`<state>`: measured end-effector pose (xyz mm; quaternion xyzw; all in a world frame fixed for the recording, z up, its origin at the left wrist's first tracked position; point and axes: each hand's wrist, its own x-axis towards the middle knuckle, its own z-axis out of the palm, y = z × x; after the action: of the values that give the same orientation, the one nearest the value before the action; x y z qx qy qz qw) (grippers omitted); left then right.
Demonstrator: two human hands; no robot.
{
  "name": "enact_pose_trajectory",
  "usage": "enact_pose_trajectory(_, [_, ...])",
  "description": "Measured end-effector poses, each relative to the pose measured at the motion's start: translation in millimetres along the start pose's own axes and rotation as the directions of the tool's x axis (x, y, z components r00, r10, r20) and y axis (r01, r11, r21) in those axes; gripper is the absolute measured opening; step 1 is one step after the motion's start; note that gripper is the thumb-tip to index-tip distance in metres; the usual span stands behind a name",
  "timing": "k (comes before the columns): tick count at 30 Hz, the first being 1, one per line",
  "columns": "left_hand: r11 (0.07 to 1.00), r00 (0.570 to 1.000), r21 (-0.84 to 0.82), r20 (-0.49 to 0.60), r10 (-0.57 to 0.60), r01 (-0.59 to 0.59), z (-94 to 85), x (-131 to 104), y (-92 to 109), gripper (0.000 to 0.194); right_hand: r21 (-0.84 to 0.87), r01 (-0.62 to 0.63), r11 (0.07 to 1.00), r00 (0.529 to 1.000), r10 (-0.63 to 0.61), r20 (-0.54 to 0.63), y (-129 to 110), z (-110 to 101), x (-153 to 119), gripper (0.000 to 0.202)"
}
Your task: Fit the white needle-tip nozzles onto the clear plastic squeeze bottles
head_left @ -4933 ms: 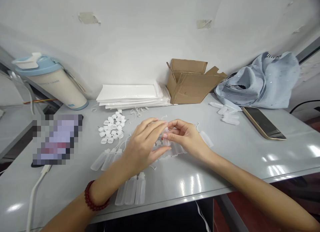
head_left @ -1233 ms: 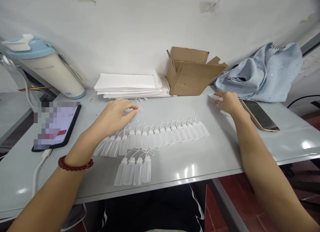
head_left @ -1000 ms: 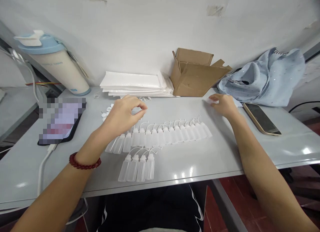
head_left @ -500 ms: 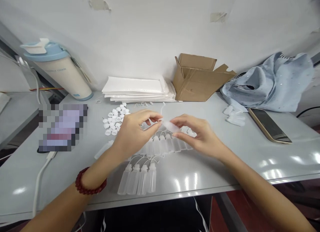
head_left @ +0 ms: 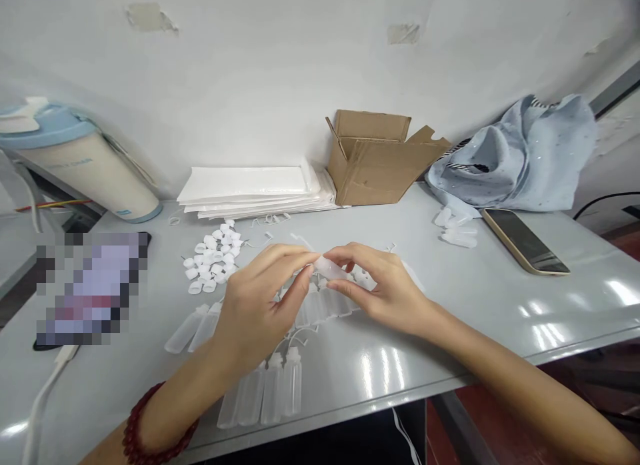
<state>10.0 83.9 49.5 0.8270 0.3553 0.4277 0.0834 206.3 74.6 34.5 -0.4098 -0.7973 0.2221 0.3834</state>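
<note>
Head; right hand (head_left: 393, 285): slim, translucent plastic bottle (head_left: 333, 270); left hand (head_left: 260, 301): its tip

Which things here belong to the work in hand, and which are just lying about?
Belonging to the work, it seems:
small bottle at the fingertips of the left hand and right hand
lined-up bottles
loose bottles
white caps

Apparently just lying about:
tumbler
cabled phone
other phone
blue cloth
cardboard box and white stack, role unclear

Bottles (head_left: 316, 306) partly behind left hand (head_left: 257, 305)
</note>
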Motion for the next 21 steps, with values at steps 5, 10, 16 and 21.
enact_pose_trajectory(5, [0.972,0.984,0.154,-0.001,0.178,-0.176,2.5,-1.3,-5.6,0.019,-0.022,0.005,1.000,1.000,-0.005,-0.013,0.0,2.7,-4.9,0.035])
enact_pose_trajectory(10, [0.846,0.905,0.357,-0.006,0.426,-0.396,5.1,-5.3,-9.6,0.025,0.010,0.024,1.000,1.000,-0.024,0.004,-2.0,4.9,-5.5,0.038])
enact_pose_trajectory(16, [0.915,0.935,0.210,-0.010,0.354,-0.344,7.6,-6.7,0.6,0.024,0.017,-0.014,1.000,0.998,0.015,-0.060,-2.3,2.8,-3.2,0.035])
enact_pose_trajectory(21, [0.954,0.966,0.212,-0.104,0.238,-0.212,6.9,-2.8,2.3,0.023,0.199,-0.172,0.965,0.985,0.174,0.006,-6.1,-2.2,-1.5,0.033])
